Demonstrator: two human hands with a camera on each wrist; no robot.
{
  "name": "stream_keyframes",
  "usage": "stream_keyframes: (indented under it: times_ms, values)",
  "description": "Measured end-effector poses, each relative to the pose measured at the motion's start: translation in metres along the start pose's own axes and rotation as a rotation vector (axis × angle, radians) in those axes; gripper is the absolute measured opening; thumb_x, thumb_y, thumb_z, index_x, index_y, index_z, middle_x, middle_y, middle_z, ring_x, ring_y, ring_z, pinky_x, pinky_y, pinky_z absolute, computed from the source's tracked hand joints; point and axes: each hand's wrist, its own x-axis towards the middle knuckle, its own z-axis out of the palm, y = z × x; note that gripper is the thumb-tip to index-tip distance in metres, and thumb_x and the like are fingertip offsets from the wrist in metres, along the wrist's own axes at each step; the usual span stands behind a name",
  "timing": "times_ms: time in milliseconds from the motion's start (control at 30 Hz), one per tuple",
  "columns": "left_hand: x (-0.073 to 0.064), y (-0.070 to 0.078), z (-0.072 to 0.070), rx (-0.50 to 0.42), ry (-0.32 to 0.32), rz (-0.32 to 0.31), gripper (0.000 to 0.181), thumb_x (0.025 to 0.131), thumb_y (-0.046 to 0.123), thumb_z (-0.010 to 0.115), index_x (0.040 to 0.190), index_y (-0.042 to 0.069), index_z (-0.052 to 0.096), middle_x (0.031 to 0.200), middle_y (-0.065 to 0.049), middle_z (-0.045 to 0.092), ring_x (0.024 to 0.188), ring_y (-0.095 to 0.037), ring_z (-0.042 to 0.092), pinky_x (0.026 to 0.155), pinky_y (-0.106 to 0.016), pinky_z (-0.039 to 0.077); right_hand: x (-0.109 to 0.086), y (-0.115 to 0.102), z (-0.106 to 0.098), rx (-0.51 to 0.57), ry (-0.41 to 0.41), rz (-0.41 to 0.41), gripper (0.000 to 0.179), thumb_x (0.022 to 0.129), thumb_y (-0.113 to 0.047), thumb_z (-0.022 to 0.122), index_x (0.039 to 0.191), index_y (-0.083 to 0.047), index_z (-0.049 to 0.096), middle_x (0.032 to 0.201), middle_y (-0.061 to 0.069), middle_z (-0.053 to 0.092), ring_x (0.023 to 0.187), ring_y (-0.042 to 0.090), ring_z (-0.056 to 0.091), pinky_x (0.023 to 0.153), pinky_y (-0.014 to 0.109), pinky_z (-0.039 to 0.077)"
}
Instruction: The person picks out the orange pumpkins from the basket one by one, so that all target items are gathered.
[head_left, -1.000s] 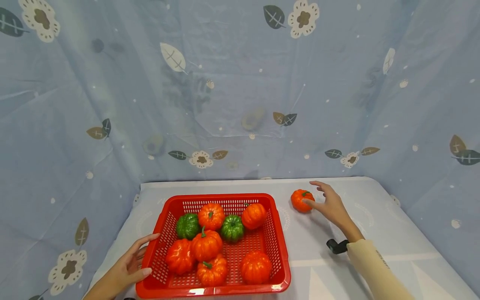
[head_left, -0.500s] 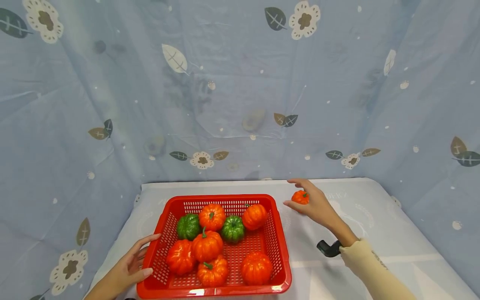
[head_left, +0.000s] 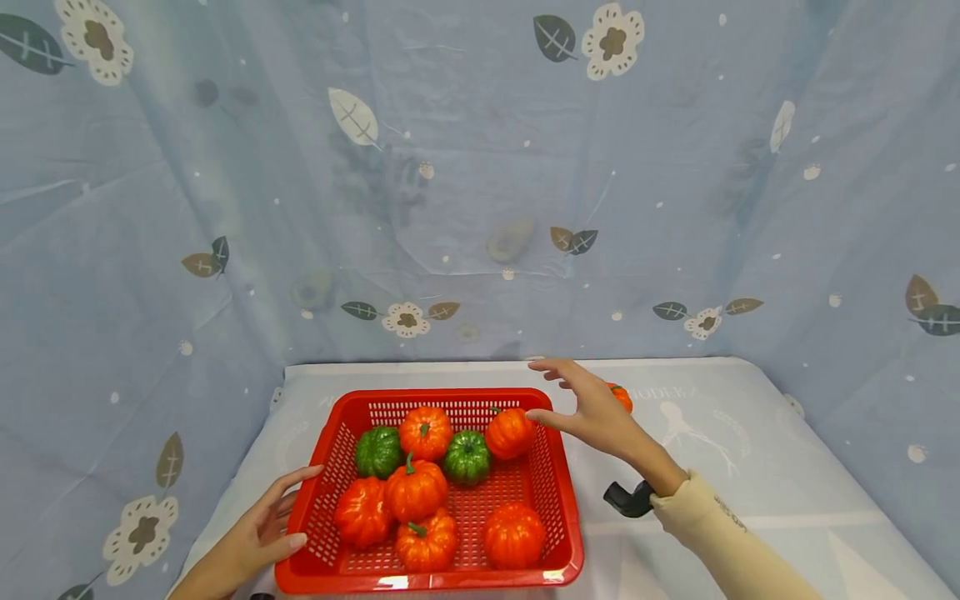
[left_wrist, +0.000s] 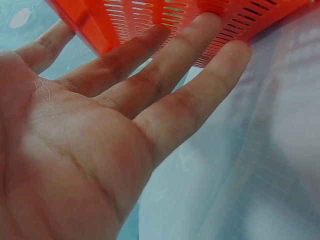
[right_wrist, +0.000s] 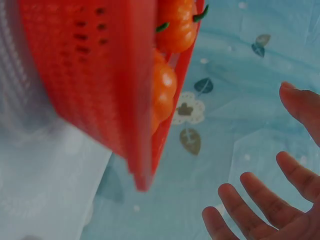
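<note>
A red plastic basket [head_left: 450, 582] holds several orange pumpkins [head_left: 513, 536] and two green pumpkins [head_left: 467, 458]. My left hand [head_left: 255, 533] is at the basket's left side, fingers extended along it; in the left wrist view the fingertips reach the slotted wall [left_wrist: 240, 25]. Over the basket's back right corner, my right hand [head_left: 592, 408] hovers with fingers spread and nothing in it. Its thumb overlaps the corner pumpkin [head_left: 507, 435] in the head view. Another orange pumpkin [head_left: 622, 397] lies on the table outside the basket, partly hidden behind the right hand.
A pale patterned cloth covers the table [head_left: 720, 467]. Blue curtains [head_left: 465, 208] with leaves and flowers hang along the back and sides. A black wrist camera [head_left: 628, 500] sticks out from the right wrist, beside the basket's right rim.
My right hand has moved left, from beside the loose pumpkin, past it, to the basket's back right corner. That pumpkin stays on the table. The left hand and basket have not moved.
</note>
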Motion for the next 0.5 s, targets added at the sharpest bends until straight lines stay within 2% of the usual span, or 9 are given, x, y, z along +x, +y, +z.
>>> stream_keyframes:
  times_ms: [67,200,367,500]
  values:
    - [-0.001,-0.001,-0.001,-0.007,-0.017,0.029,0.073,0.101,0.013,0.061,0.161,0.022,0.019,0.163,-0.032,0.017,0.139,-0.044,0.044,0.089,-0.051,0.059,0.004,-0.005,0.003,0.020,-0.022,-0.003,0.068,0.085,-0.036,0.086,0.144,-0.022,0.055,0.140,0.000,0.060,0.120,0.018,0.059,0.101,0.049,0.052]
    - [-0.002,-0.002,-0.002,-0.002,-0.020,0.048,0.074,0.101,0.014,0.062,0.161,0.024,0.019,0.163,-0.032,0.018,0.136,-0.039,0.049,0.088,-0.051,0.059,0.010,-0.018,0.012,0.086,-0.079,0.022,0.066,0.087,-0.043,0.083,0.143,-0.024,0.056,0.139,-0.007,0.059,0.120,0.021,0.060,0.099,0.052,0.052]
    - [-0.001,-0.003,-0.001,-0.004,-0.014,0.034,0.075,0.101,0.014,0.061,0.161,0.026,0.019,0.164,-0.029,0.018,0.135,-0.033,0.052,0.088,-0.052,0.058,0.014,-0.035,0.024,0.213,-0.172,0.060,0.064,0.087,-0.044,0.082,0.142,-0.024,0.057,0.139,-0.006,0.060,0.121,0.022,0.060,0.101,0.055,0.051]
    - [0.000,-0.002,0.000,0.007,-0.007,0.020,0.074,0.101,0.016,0.062,0.161,0.027,0.019,0.164,-0.029,0.017,0.135,-0.036,0.051,0.087,-0.051,0.059,0.018,-0.047,0.037,0.242,-0.237,0.037,0.066,0.088,-0.044,0.081,0.144,-0.020,0.056,0.141,-0.002,0.059,0.123,0.021,0.058,0.104,0.053,0.049]
